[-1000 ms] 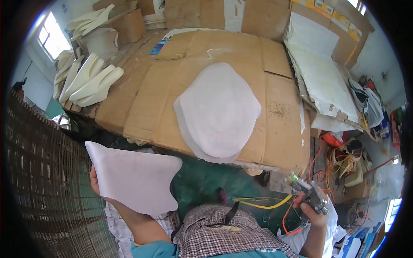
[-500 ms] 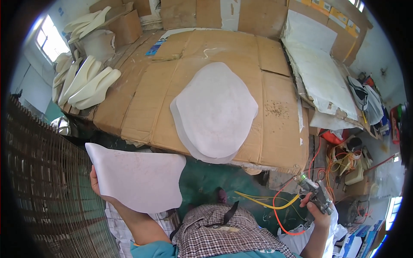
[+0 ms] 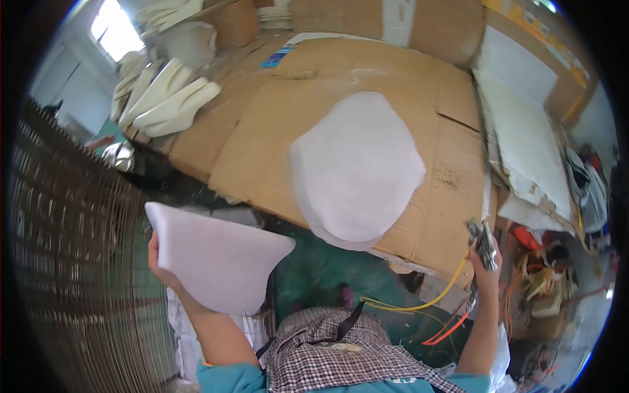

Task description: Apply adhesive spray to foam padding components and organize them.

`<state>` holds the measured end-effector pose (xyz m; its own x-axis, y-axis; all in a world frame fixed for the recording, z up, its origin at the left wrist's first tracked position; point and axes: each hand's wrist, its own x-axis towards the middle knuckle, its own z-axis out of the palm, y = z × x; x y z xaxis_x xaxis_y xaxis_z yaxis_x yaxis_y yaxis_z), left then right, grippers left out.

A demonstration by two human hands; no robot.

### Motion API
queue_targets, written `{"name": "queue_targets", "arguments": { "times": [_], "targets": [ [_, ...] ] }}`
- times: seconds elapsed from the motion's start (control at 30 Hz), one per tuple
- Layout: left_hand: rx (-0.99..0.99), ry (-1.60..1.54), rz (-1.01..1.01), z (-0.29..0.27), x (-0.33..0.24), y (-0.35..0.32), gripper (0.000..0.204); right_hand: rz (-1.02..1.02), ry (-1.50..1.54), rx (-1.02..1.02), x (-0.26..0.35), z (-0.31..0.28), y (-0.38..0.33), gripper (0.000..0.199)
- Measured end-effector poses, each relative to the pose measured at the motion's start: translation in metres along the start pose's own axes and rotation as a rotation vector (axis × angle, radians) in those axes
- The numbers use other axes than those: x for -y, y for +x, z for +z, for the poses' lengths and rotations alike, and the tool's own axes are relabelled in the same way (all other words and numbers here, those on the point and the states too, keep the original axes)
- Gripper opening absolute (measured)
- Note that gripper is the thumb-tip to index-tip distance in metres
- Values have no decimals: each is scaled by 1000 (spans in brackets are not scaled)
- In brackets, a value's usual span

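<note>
My left hand (image 3: 159,264) grips the left edge of a pale pinkish-white, flexible shaped sheet (image 3: 219,262), its fingers partly hidden behind it. The sheet hangs over the floor at the near left of the table. In my right hand (image 3: 487,272) is a metal spray gun (image 3: 483,242), held upright near the table's right front corner; a yellow hose (image 3: 419,308) and an orange one run from below it. A stack of similar pale sheets (image 3: 360,167) lies on the cardboard-covered table (image 3: 252,150), slightly overhanging its front edge.
Cream moulded pieces (image 3: 173,98) are heaped at the table's left end. A rack of thin rods (image 3: 78,262) stands close on my left. To the right is a white-topped side surface (image 3: 524,144), with tangled hoses and clutter (image 3: 544,281) below. The floor (image 3: 308,275) is green.
The view has turned, shifting the table and stack to the right. My right hand has raised the spray gun forward and turned it more upright. The sheet in my left hand has tilted, its right side narrowing.
</note>
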<state>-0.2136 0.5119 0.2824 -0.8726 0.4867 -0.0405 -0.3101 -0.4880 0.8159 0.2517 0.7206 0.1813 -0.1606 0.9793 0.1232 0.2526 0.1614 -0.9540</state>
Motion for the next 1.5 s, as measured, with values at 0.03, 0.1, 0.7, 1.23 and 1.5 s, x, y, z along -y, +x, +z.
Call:
{"name": "queue_targets", "arguments": {
  "times": [0.03,0.1,0.7,1.23,1.5],
  "targets": [
    [67,-9,3,2,-1,0,44,-49,-53,-44,-30,4,23,51],
    [78,-25,20,-3,1,2,48,7,-206,-17,-66,18,64,52],
    [-574,-384,-1,-256,-64,-12,36,1108,941,768,-59,516,-108,40],
    [-723,-164,112,-625,-39,200,59,714,424,942,8,906,-64,54],
    [-1009,78,-312,-601,45,154,62,192,245,1076,-18,748,-68,46]
  ]
}}
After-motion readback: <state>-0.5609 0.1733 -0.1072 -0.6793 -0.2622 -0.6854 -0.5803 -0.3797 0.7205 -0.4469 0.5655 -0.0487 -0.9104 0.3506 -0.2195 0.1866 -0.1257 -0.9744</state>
